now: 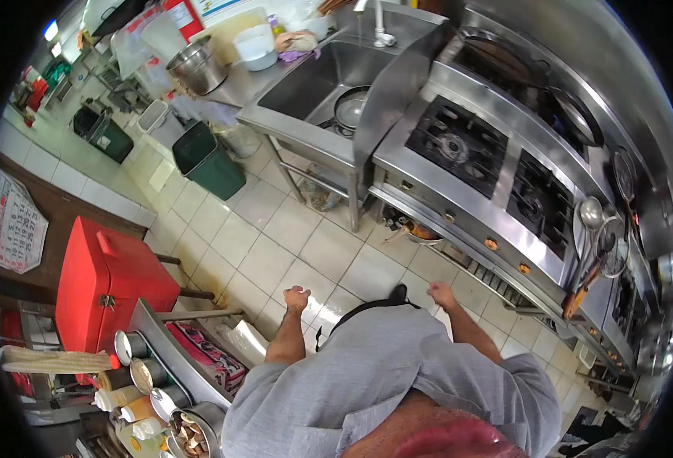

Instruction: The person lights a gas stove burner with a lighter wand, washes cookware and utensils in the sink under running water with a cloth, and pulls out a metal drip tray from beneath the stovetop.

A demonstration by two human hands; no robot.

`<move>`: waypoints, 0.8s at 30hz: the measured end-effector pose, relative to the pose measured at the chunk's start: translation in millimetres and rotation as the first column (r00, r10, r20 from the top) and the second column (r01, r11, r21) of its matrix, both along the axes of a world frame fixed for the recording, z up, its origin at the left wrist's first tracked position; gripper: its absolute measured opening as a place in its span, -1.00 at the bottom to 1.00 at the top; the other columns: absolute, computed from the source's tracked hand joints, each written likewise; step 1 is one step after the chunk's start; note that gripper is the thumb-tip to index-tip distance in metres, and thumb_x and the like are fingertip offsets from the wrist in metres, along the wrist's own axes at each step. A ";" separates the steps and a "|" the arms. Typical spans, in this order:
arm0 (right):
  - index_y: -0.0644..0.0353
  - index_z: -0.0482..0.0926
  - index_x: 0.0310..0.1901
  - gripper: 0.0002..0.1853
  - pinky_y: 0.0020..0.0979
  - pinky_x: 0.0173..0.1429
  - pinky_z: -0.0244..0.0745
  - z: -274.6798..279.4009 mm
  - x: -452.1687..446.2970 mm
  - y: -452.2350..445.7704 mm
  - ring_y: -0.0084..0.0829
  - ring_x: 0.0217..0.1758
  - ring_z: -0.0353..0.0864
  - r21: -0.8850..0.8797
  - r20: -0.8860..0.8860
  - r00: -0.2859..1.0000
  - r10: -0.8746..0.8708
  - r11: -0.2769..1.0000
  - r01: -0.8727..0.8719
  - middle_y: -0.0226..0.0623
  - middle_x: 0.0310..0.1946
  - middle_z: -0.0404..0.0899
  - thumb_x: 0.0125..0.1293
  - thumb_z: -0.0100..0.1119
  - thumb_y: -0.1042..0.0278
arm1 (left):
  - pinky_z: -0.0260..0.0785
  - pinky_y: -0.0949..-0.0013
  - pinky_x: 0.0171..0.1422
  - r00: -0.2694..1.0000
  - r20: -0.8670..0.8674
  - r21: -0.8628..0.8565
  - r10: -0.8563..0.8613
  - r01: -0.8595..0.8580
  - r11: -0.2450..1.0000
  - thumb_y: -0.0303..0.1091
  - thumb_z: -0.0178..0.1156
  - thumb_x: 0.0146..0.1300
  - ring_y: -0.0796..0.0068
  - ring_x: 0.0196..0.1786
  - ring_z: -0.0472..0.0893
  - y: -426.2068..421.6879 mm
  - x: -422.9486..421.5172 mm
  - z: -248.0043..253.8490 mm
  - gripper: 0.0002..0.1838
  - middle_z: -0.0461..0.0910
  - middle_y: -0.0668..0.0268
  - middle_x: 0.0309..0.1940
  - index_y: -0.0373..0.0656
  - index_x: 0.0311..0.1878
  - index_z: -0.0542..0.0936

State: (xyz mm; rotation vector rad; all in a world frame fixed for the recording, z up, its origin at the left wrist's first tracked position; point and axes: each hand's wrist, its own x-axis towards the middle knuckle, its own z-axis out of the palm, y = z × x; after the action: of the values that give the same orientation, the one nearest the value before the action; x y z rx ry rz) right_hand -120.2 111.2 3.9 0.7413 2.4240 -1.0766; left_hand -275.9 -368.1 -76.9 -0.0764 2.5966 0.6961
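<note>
My left hand [297,298] is held out over the tiled floor, its fingers curled; nothing shows in it. My right hand [441,293] hangs over the floor on the other side, near the front of the stove [466,191], fingers bent, and I cannot make out anything in it. Neither hand touches a surface. Ahead is a steel sink [298,84] with a pan [350,108] inside it, below a white faucet [383,34]. Ladles [590,214] and other utensils lie at the stove's right end.
A green bin [208,164] stands left of the sink. At the left are a red cooler box [111,267] and a counter with metal containers [147,374] and bottles. A steel pot [197,67] sits beside the sink. A wok [504,57] rests behind the burners.
</note>
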 end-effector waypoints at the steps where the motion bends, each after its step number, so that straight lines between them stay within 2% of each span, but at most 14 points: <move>1: 0.24 0.48 -0.44 -0.76 -0.31 -0.27 0.37 -5.8 -28.2 -1.1 -0.22 -0.38 0.49 -0.010 -0.095 0.995 0.024 1.000 -0.025 -0.11 -0.48 0.50 -0.11 0.16 0.25 | 0.24 0.22 0.14 1.000 0.007 -0.002 0.018 -0.018 1.000 -0.06 0.24 -0.16 0.08 0.05 0.33 -5.6 5.6 4.0 -0.53 0.41 -0.04 -0.12 -0.17 -0.19 0.55; 3: 0.26 0.48 -0.38 -0.76 -0.35 -0.28 0.37 -2.6 -86.4 -9.3 -0.34 -0.39 0.47 0.000 -0.178 0.975 0.131 0.991 -0.134 -0.19 -0.47 0.52 -0.05 0.15 0.28 | 0.23 0.22 0.15 0.926 0.134 0.135 0.353 -0.370 0.919 -0.05 0.25 -0.15 0.05 0.03 0.34 -7.4 24.5 28.7 -0.53 0.40 -0.08 -0.11 -0.17 -0.19 0.55; 4: 0.29 0.50 -0.31 -0.75 -0.38 -0.27 0.38 19.2 -118.8 -21.7 -0.46 -0.39 0.45 0.019 -0.168 0.962 0.214 0.977 -0.214 -0.26 -0.43 0.54 0.01 0.15 0.31 | 0.22 0.23 0.15 0.910 0.103 0.083 0.401 -0.410 0.908 -0.05 0.26 -0.13 0.03 0.02 0.35 -9.1 33.6 34.0 -0.53 0.41 -0.08 -0.13 -0.16 -0.18 0.55; 6: 0.30 0.50 -0.23 -0.72 -0.42 -0.22 0.38 45.6 -177.4 -55.0 -0.49 -0.30 0.46 -0.105 -0.213 0.962 0.170 0.975 -0.196 -0.27 -0.39 0.54 0.03 0.15 0.33 | 0.21 0.23 0.17 0.872 0.134 0.006 0.470 -0.475 0.880 -0.05 0.25 -0.13 0.04 0.03 0.37 -16.6 46.0 43.4 -0.53 0.47 -0.06 -0.16 -0.14 -0.17 0.56; 8: 0.27 0.51 -0.26 -0.77 -0.42 -0.18 0.39 80.8 -230.6 -96.9 -0.44 -0.28 0.51 -0.340 -0.337 0.934 0.120 0.909 -0.240 -0.25 -0.37 0.55 0.03 0.14 0.37 | 0.21 0.23 0.16 0.833 0.172 -0.026 0.526 -0.530 0.847 -0.05 0.24 -0.13 0.06 0.02 0.39 -31.3 57.1 34.3 -0.54 0.50 -0.03 -0.17 -0.12 -0.17 0.56; 9: 0.27 0.51 -0.26 -0.77 -0.42 -0.18 0.39 89.3 -255.8 -117.7 -0.44 -0.28 0.51 -0.346 -0.338 0.927 0.163 0.895 -0.283 -0.25 -0.37 0.55 0.03 0.14 0.37 | 0.21 0.23 0.16 0.831 0.191 -0.080 0.522 -0.517 0.852 -0.05 0.24 -0.13 0.09 0.00 0.41 -42.7 64.7 22.1 -0.55 0.52 0.02 -0.17 -0.12 -0.17 0.56; 13: 0.25 0.45 -0.07 -0.67 -0.47 -0.09 0.38 130.6 -353.5 -202.5 -0.51 -0.18 0.48 -0.530 -0.338 0.894 0.294 0.726 -0.439 -0.32 -0.21 0.51 0.11 0.13 0.39 | 0.21 0.26 0.17 0.722 0.263 -0.266 0.640 -0.584 0.767 -0.02 0.20 -0.11 0.17 -0.06 0.48 -59.5 68.0 40.4 -0.54 0.55 0.15 -0.17 -0.11 -0.18 0.57; 14: 0.24 0.42 -0.03 -0.66 -0.50 -0.09 0.38 144.2 -373.7 -218.7 -0.53 -0.16 0.46 -0.555 -0.370 0.872 0.320 0.676 -0.484 -0.34 -0.16 0.48 0.14 0.13 0.38 | 0.20 0.27 0.17 0.699 0.288 -0.236 0.655 -0.611 0.756 0.05 0.15 -0.09 0.17 -0.01 0.45 -64.3 64.3 46.4 -0.52 0.55 0.15 -0.17 -0.10 -0.18 0.57; 15: 0.24 0.42 -0.03 -0.66 -0.50 -0.09 0.38 157.5 -393.9 -233.6 -0.53 -0.16 0.46 -0.553 -0.375 0.853 0.363 0.651 -0.521 -0.34 -0.16 0.48 0.14 0.13 0.38 | 0.20 0.27 0.17 0.667 0.283 -0.233 0.689 -0.650 0.724 0.05 0.15 -0.09 0.17 -0.01 0.45 -67.2 55.8 49.3 -0.52 0.55 0.15 -0.17 -0.10 -0.18 0.57; 17: 0.28 0.41 -0.03 -0.62 -0.45 -0.03 0.37 184.0 -427.9 -265.0 -0.46 -0.14 0.47 -0.503 -0.577 0.782 0.234 0.652 -0.567 -0.25 -0.19 0.51 0.07 0.16 0.46 | 0.18 0.26 0.18 0.560 0.205 -0.184 0.803 -0.783 0.594 0.06 0.14 -0.09 0.16 0.04 0.40 -71.7 44.8 47.9 -0.53 0.53 0.14 -0.14 -0.05 -0.18 0.58; 19: 0.27 0.40 -0.01 -0.60 -0.46 -0.02 0.36 195.2 -465.7 -289.8 -0.48 -0.15 0.46 -0.526 -0.649 0.753 0.108 0.652 -0.547 -0.29 -0.18 0.50 0.07 0.17 0.47 | 0.14 0.26 0.21 0.659 0.093 -0.205 0.746 -0.721 0.662 0.00 0.19 -0.12 0.11 0.06 0.37 -81.7 35.7 11.8 -0.56 0.51 0.07 -0.13 -0.02 -0.17 0.58; 21: 0.27 0.39 0.00 -0.60 -0.44 -0.01 0.34 201.8 -505.2 -308.3 -0.48 -0.15 0.44 -0.451 -0.764 0.645 0.011 0.706 -0.546 -0.31 -0.18 0.49 0.09 0.16 0.43 | 0.12 0.25 0.23 0.525 0.023 -0.138 0.851 -0.841 0.523 -0.02 0.22 -0.13 0.07 0.04 0.36 -54.0 4.4 84.3 -0.58 0.50 0.03 -0.15 0.00 -0.18 0.58; 23: 0.28 0.38 0.01 -0.58 -0.43 0.01 0.31 220.3 -547.4 -317.1 -0.40 -0.06 0.40 -0.359 -0.773 0.633 0.045 0.792 -0.494 -0.19 -0.10 0.42 0.13 0.16 0.30 | 0.14 0.25 0.21 0.411 -0.044 -0.038 0.910 -0.911 0.410 -0.02 0.22 -0.13 0.08 0.03 0.35 -44.3 -13.9 94.9 -0.59 0.50 0.06 -0.19 -0.01 -0.21 0.58; 24: 0.31 0.37 0.02 -0.56 -0.38 0.04 0.31 209.6 -581.0 -321.1 -0.30 0.00 0.38 -0.213 -0.868 0.495 0.045 0.866 -0.452 -0.11 -0.06 0.39 0.14 0.15 0.26 | 0.14 0.25 0.21 0.373 -0.047 -0.039 0.927 -0.928 0.371 -0.02 0.22 -0.13 0.08 0.03 0.35 -46.4 -15.5 93.3 -0.59 0.50 0.06 -0.19 -0.01 -0.21 0.58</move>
State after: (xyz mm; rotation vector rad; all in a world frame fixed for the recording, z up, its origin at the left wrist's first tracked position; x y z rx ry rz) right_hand -701.3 -209.9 213.5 -0.4547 2.6778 -2.0835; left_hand -291.4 -414.5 16.4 -1.7028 2.3749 0.9429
